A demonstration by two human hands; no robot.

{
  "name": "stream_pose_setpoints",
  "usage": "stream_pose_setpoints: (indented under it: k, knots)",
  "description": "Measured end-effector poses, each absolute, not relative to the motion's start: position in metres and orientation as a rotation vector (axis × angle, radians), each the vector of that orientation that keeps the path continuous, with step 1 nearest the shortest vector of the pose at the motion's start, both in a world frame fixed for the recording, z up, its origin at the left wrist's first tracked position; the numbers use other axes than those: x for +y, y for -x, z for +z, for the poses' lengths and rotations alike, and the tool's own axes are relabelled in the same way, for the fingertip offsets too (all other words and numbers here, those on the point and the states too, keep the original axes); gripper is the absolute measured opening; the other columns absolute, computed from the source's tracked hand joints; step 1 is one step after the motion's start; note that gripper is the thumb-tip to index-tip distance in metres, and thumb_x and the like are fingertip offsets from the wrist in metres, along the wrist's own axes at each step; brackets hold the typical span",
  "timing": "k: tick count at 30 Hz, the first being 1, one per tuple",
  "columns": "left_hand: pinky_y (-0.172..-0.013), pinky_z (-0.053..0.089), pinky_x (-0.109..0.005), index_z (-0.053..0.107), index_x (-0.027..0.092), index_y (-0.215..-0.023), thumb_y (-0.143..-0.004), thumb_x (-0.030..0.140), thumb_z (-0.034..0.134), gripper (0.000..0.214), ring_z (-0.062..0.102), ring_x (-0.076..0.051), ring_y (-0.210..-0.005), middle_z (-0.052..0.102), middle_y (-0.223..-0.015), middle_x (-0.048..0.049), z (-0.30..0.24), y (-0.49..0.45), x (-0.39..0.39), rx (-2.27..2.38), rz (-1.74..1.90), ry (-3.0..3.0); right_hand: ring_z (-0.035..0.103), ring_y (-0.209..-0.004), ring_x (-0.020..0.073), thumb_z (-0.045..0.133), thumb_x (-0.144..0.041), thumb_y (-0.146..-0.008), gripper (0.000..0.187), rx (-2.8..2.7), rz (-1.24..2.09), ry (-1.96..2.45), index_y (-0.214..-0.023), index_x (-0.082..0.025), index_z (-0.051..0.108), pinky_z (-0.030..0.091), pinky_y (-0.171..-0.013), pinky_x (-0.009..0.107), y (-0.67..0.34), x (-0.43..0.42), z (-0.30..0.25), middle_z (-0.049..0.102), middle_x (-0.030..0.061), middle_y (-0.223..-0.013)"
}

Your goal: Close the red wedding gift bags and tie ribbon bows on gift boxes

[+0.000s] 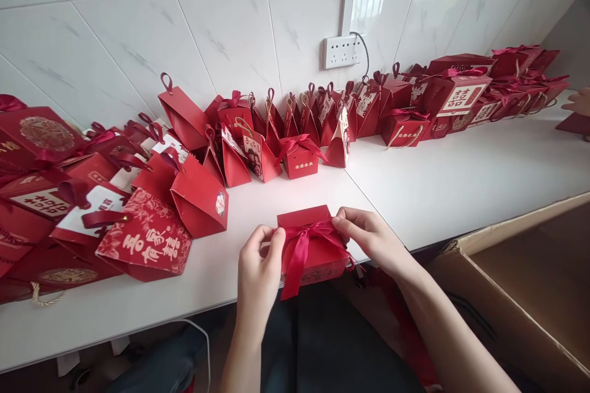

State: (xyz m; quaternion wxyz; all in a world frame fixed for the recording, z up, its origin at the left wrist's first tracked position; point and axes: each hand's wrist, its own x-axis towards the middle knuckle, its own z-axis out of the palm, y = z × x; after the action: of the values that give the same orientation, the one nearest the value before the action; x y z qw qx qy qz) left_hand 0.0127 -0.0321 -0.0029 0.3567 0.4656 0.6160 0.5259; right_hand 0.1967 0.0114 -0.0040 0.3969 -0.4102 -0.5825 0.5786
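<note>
A red gift box point(316, 271) rests at the front edge of the white counter, directly before me. A dark pink ribbon bow point(305, 239) is tied across its top, one tail hanging down the front. My left hand point(260, 270) pinches the bow's left loop between thumb and fingers at the box's left side. On the right, my right hand point(364, 234) pinches the other loop, its fingertips at the box's upper right edge. Parts of both loops are hidden behind my fingers.
Red gift boxes point(200, 196) are heaped on the left, with rows of more along the wall. An open cardboard carton point(520, 228) stands at right. A power socket point(342, 52) is on the tiled wall. Another person's hand point(579, 101) shows at the far right.
</note>
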Motion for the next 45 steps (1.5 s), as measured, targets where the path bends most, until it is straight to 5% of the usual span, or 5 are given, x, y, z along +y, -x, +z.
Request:
stream_pose_setpoints:
  k: [18,26,31,37,45]
  knots:
    - [-0.053,0.043,-0.019,0.043,0.019,-0.066,-0.079,0.033,0.056,0.023,0.05,-0.009,-0.058,0.05,-0.062,0.0048,-0.015,-0.036,-0.027,1.254,1.672,-0.677,0.031,-0.047,0.0083,0.068,-0.05,-0.074,0.043,-0.862,1.745,0.812,-0.064,-0.021,0.039,0.02,-0.045,0.022,-0.175,0.005,-0.027,0.038,-0.0055,-0.057]
    - [-0.087,0.044,-0.03,0.056,0.022,-0.099,-0.078,0.029,0.062,0.023,0.055,-0.018,-0.1,0.057,-0.103,-0.0031,0.005,-0.01,-0.025,1.747,1.689,-1.612,0.039,-0.057,0.011,0.059,-0.05,-0.082,0.043,-1.163,1.51,0.915,-0.056,-0.019,0.044,0.034,-0.06,0.026,-0.191,0.016,-0.021,0.04,-0.0037,-0.058]
    - [-0.094,0.043,-0.036,0.059,0.019,-0.11,-0.085,0.021,0.057,0.025,0.056,-0.02,-0.104,0.062,-0.105,-0.0056,0.02,-0.031,-0.03,1.597,1.293,-2.383,0.043,-0.059,0.0116,0.06,-0.046,-0.082,0.031,-1.222,1.418,0.958,-0.07,-0.019,0.051,0.037,-0.062,0.026,-0.195,0.015,-0.011,0.045,-0.0045,-0.059]
    - [-0.091,0.043,-0.036,0.06,0.02,-0.103,-0.086,0.014,0.055,0.019,0.06,-0.019,-0.099,0.064,-0.101,-0.0035,0.01,-0.034,-0.026,1.648,1.202,-2.434,0.054,-0.07,0.0131,0.065,-0.044,-0.081,0.028,-1.417,1.435,0.88,-0.089,-0.018,0.057,0.043,-0.066,0.026,-0.197,0.01,-0.007,0.058,0.0005,-0.08]
    - [-0.089,0.044,-0.033,0.057,0.021,-0.092,-0.086,0.01,0.056,0.012,0.059,-0.016,-0.093,0.062,-0.093,-0.0015,0.0,-0.032,-0.026,1.528,1.382,-2.407,0.053,-0.063,0.0123,0.06,-0.039,-0.085,0.022,-1.426,1.28,0.916,-0.082,-0.018,0.057,0.044,-0.062,0.026,-0.192,0.012,-0.014,0.058,-0.0004,-0.071]
